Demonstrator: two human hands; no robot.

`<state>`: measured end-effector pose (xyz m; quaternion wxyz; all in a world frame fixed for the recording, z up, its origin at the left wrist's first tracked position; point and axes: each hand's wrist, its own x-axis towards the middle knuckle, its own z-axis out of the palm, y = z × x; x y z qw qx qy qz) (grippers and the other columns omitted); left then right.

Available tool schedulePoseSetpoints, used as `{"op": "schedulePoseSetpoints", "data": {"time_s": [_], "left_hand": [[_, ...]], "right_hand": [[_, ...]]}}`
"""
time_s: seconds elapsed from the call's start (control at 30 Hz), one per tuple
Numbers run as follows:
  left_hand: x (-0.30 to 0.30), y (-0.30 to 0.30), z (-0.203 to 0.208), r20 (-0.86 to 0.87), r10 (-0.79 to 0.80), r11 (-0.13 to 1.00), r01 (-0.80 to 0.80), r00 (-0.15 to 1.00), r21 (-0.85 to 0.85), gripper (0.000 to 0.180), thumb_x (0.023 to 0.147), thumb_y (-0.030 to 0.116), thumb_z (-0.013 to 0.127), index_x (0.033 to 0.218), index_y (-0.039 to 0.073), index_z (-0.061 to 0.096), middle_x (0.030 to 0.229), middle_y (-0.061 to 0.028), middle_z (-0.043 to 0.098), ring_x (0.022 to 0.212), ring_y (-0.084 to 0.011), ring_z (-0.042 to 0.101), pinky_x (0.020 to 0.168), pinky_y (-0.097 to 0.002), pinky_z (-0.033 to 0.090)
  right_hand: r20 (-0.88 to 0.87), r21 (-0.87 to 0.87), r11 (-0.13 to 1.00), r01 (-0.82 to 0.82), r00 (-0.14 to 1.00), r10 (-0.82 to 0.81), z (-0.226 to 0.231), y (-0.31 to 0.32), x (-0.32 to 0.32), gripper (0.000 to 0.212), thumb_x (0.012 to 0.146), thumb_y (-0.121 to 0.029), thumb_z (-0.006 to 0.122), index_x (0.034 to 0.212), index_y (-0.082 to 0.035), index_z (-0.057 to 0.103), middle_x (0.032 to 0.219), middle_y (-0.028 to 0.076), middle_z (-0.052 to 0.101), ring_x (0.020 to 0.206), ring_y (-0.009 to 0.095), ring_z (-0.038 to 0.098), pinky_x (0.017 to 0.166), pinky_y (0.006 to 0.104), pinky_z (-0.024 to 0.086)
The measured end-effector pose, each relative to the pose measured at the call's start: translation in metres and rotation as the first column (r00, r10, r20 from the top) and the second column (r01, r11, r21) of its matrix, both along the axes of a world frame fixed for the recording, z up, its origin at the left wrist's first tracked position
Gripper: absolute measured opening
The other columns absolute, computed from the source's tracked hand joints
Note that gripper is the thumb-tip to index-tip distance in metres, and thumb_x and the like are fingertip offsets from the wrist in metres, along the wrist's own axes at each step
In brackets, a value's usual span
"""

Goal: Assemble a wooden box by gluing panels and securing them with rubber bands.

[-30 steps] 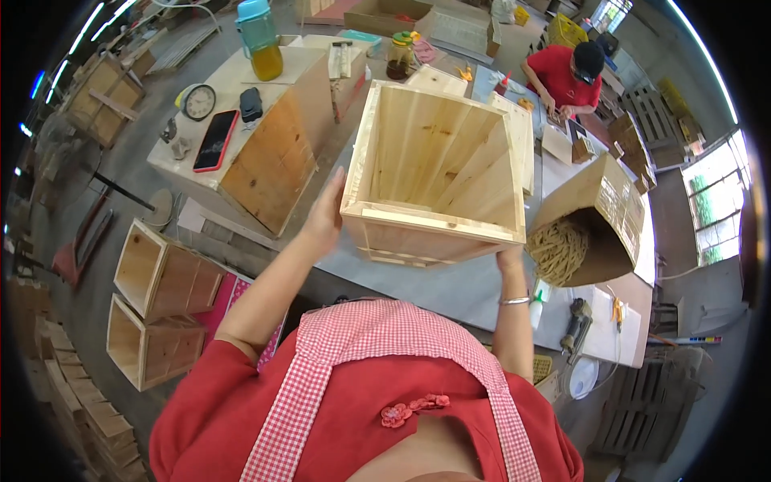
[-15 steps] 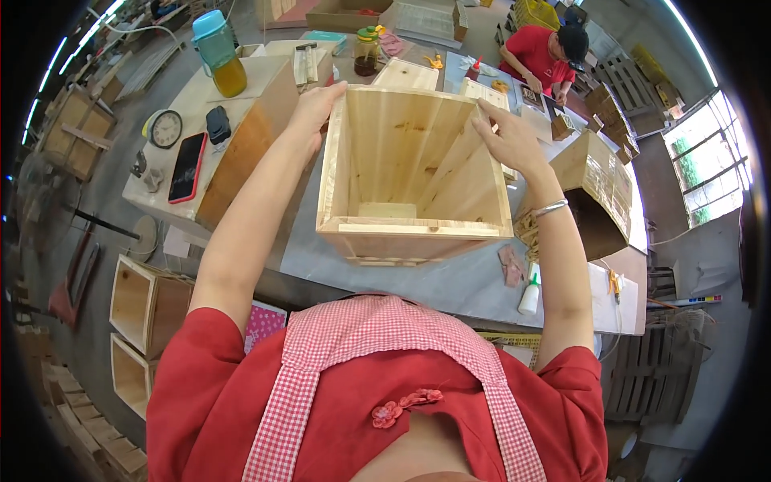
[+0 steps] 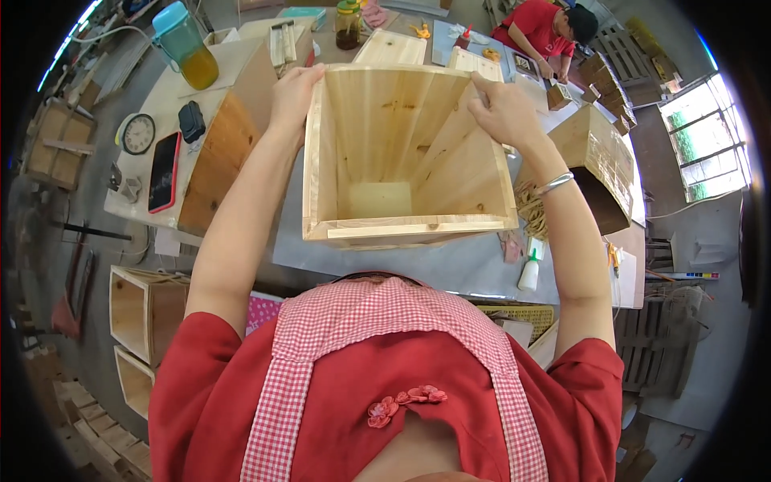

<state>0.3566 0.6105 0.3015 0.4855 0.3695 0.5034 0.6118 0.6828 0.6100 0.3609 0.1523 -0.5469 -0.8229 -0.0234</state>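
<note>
An open-topped box of pale, knotty wood point(image 3: 377, 145) stands in front of me, its opening facing me so that the inner walls and bottom show. My left hand point(image 3: 295, 98) grips the far left corner of its rim, the fingers partly hidden behind the wall. At the far right corner, my right hand point(image 3: 507, 111) is closed over the rim, with a silver bangle on that wrist. Beneath the box lies the grey tabletop point(image 3: 321, 261). A white glue bottle with a green tip point(image 3: 529, 271) and a pinkish cloth point(image 3: 511, 246) are near its right front corner.
To the left, a wooden surface bears a phone point(image 3: 165, 172), a round clock point(image 3: 138, 133) and a blue-lidded jug point(image 3: 186, 46). A cardboard box point(image 3: 590, 157) stands at right. Beyond it, a co-worker in red point(image 3: 538, 32) bends over the bench. Wooden boxes point(image 3: 132, 313) are stacked at lower left.
The box looks larger, and more of its bottom shows, as its opening has tipped toward me. Both hands have stayed on its rim. The surroundings have shifted slightly up and left in view.
</note>
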Motion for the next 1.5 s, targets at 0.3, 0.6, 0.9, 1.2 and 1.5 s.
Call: {"op": "schedulePoseSetpoints", "data": {"time_s": [0.3,0.6,0.9,1.2,1.5], "left_hand": [[-0.012,0.001,-0.01,0.159,0.0,0.975,0.035,0.987,-0.218,0.034,0.095,0.042,0.061,0.096,0.008,0.066,0.088,-0.0007,0.066,0.079,-0.0136,0.059,0.076,-0.0327,0.045],[-0.008,0.021,0.003,0.029,-0.028,0.967,0.035,0.999,-0.254,0.026,0.09,0.03,0.072,0.1,0.006,0.071,0.09,-0.0053,0.07,0.077,-0.0168,0.065,0.071,-0.0311,0.052],[-0.001,0.028,0.01,-0.023,0.028,0.983,-0.032,0.999,-0.179,0.022,0.088,0.017,0.072,0.102,-0.001,0.07,0.092,-0.0128,0.071,0.077,-0.0221,0.069,0.07,-0.0365,0.056],[-0.02,0.043,0.008,0.013,0.021,0.973,-0.017,1.0,-0.229,0.026,0.084,0.006,0.076,0.103,-0.009,0.067,0.094,-0.0139,0.07,0.078,-0.0246,0.069,0.067,-0.0383,0.056],[-0.024,0.048,0.022,-0.134,-0.058,0.923,0.002,0.989,-0.386,0.019,0.091,0.018,0.07,0.1,0.002,0.068,0.094,-0.0107,0.07,0.081,-0.0213,0.067,0.073,-0.0361,0.057]], "right_hand": [[-0.548,-0.072,0.997,0.02,0.835,-0.056,-0.039,0.026,0.033,0.049,0.096,-0.041,0.051,0.123,-0.002,0.064,0.092,0.02,0.071,0.083,0.032,0.07,0.078,0.0415,0.054],[-0.564,-0.125,0.991,0.057,0.817,-0.118,-0.046,0.058,0.016,0.058,0.094,-0.049,0.055,0.076,0.005,0.066,0.066,0.017,0.06,0.066,0.024,0.062,0.065,0.0391,0.047],[-0.503,-0.053,0.989,0.141,0.852,-0.148,-0.041,0.051,0.012,0.057,0.088,-0.051,0.061,0.071,0.003,0.068,0.064,0.024,0.061,0.064,0.035,0.064,0.065,0.0432,0.048],[-0.58,-0.119,0.981,0.153,0.791,-0.193,-0.043,0.049,0.014,0.051,0.083,-0.051,0.066,0.076,-0.001,0.073,0.073,0.019,0.069,0.072,0.035,0.068,0.072,0.0431,0.053],[-0.804,-0.037,0.998,0.051,0.591,-0.06,-0.067,0.018,0.029,0.052,0.09,-0.052,0.059,0.085,-0.001,0.072,0.074,0.016,0.069,0.073,0.031,0.067,0.072,0.0413,0.052]]}}
